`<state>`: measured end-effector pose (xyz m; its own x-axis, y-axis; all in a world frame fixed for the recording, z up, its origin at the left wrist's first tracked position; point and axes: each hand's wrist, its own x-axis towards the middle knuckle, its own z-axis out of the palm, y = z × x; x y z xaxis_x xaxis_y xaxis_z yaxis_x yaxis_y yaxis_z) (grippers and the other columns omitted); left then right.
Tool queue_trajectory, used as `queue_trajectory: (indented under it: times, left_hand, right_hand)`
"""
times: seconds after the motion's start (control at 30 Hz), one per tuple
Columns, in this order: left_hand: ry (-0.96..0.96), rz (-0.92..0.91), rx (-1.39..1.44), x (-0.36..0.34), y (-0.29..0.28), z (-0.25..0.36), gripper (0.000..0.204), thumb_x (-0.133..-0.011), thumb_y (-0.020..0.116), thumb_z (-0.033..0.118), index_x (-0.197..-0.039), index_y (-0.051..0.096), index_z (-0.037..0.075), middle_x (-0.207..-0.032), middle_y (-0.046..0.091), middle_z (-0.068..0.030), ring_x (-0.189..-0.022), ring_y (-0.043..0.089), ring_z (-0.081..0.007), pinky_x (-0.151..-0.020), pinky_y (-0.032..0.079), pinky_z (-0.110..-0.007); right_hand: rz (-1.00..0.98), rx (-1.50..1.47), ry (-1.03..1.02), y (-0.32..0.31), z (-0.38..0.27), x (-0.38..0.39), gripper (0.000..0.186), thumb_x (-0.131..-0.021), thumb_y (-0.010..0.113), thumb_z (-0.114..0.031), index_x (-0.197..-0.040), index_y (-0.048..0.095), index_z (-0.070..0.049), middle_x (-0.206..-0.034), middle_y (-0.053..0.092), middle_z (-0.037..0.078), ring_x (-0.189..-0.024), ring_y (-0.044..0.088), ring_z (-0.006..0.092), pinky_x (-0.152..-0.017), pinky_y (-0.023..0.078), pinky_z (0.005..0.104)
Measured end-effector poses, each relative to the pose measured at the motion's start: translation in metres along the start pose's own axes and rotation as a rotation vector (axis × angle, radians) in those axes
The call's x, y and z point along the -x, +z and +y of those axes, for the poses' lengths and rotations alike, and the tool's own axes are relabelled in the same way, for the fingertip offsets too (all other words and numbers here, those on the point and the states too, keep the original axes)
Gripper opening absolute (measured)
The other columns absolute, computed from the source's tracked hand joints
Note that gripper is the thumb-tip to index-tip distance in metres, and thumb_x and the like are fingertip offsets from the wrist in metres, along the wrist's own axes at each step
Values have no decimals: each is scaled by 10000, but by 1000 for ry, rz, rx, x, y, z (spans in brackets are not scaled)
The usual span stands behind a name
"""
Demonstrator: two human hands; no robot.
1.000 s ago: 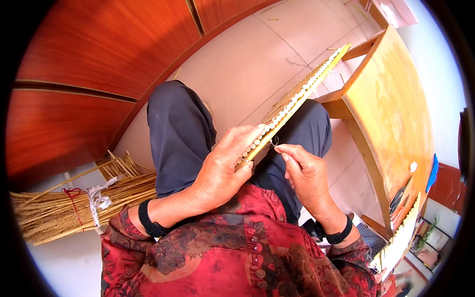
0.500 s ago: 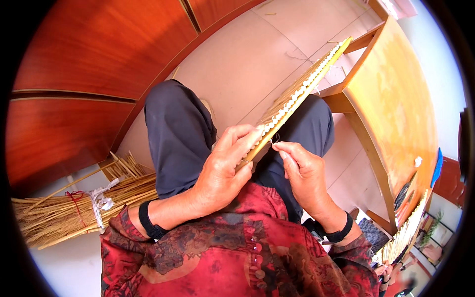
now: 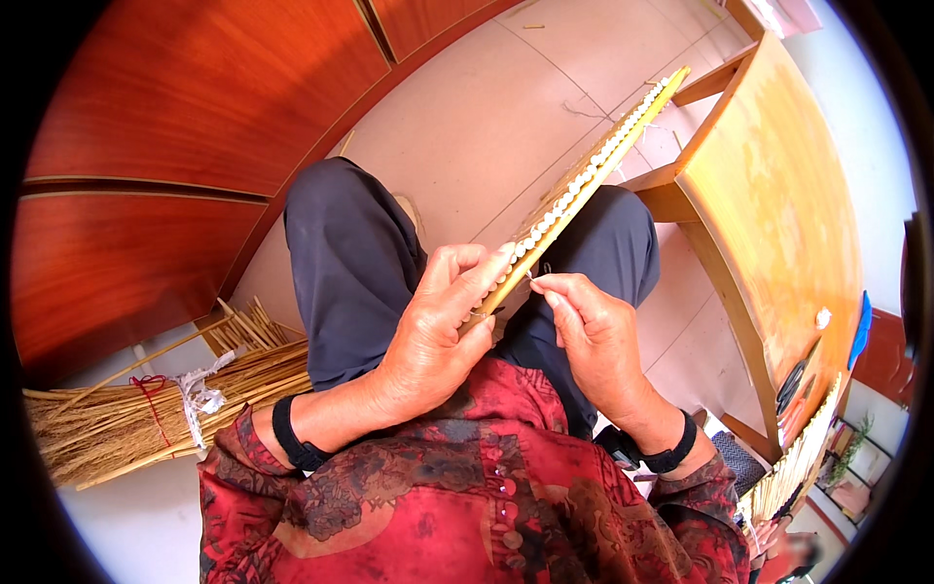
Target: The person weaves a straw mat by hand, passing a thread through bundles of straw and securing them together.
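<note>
My left hand (image 3: pixel 438 336) is wrapped around the near end of a long narrow panel of pale stalks (image 3: pixel 569 200), edged with a yellow rod (image 3: pixel 613 161) and a row of round cream stalk ends. The panel slants up and away to the right over my knees. My right hand (image 3: pixel 589 341) is closed in a pinch on a thin wire or cord (image 3: pixel 542 271) just under the rod, beside my left fingers; its exact shape is too small to tell.
Bundled straw stalks (image 3: pixel 117 419) lie at my left by red wooden panels (image 3: pixel 195 107). A wooden table (image 3: pixel 769 175) on my right holds dark scissors (image 3: pixel 790 384). More pale stalks (image 3: pixel 788 472) and another person's hand (image 3: pixel 769 535) show at lower right.
My right hand has edged a little up and left toward the rod. The panel's far end has shifted slightly. My left hand keeps its grip.
</note>
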<state>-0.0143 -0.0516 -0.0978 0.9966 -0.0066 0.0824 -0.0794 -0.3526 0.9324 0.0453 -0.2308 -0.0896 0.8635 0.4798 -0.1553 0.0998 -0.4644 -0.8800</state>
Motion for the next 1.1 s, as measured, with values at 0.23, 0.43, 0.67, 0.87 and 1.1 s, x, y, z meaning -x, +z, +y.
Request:
queue_trajectory:
  times: [0.23, 0.43, 0.67, 0.87, 1.1]
  left_hand:
    - [14, -13, 41, 1, 4, -3, 620, -721, 526, -111, -1324, 482, 25, -1158, 458, -145, -1102, 485, -282, -951, 395, -323]
    - [-8, -16, 29, 1, 5, -1, 634, -714, 540, -127, -1324, 504, 44, -1169, 456, -116, -1121, 472, -240, -949, 393, -293]
    - [17, -25, 50, 0, 6, -3, 645, -703, 533, -133, -1322, 502, 46, -1166, 454, -118, -1113, 474, -243, -937, 399, -291]
    - [24, -31, 54, -1, 7, -3, 648, -704, 519, -143, -1325, 483, 40, -1153, 453, -134, -1096, 486, -266, -929, 406, -305]
    - [52, -10, 43, -2, 8, -5, 636, -702, 523, -133, -1321, 475, 3, -1143, 445, -125, -1102, 475, -254, -951, 395, -301]
  right_hand:
    - [6, -20, -6, 3, 1, -4, 135, -906, 541, -34, -1028, 594, -7, -781, 625, 161, -644, 614, 251, -606, 486, 332]
    - [-20, -169, 159, 7, -8, -10, 75, -927, 533, -64, -955, 534, 4, -621, 553, 89, -536, 543, 143, -514, 441, 296]
    - [-37, -294, 237, 4, -7, -13, 96, -933, 532, -86, -927, 505, 6, -596, 534, 53, -504, 505, 100, -463, 409, 273]
    - [-32, -358, 286, 2, -4, -15, 100, -941, 529, -101, -933, 502, -5, -604, 546, 33, -441, 460, 71, -382, 377, 232]
    - [-5, -413, 248, 7, -2, -19, 121, -933, 522, -96, -949, 483, 17, -614, 550, 51, -457, 492, 89, -400, 416, 236]
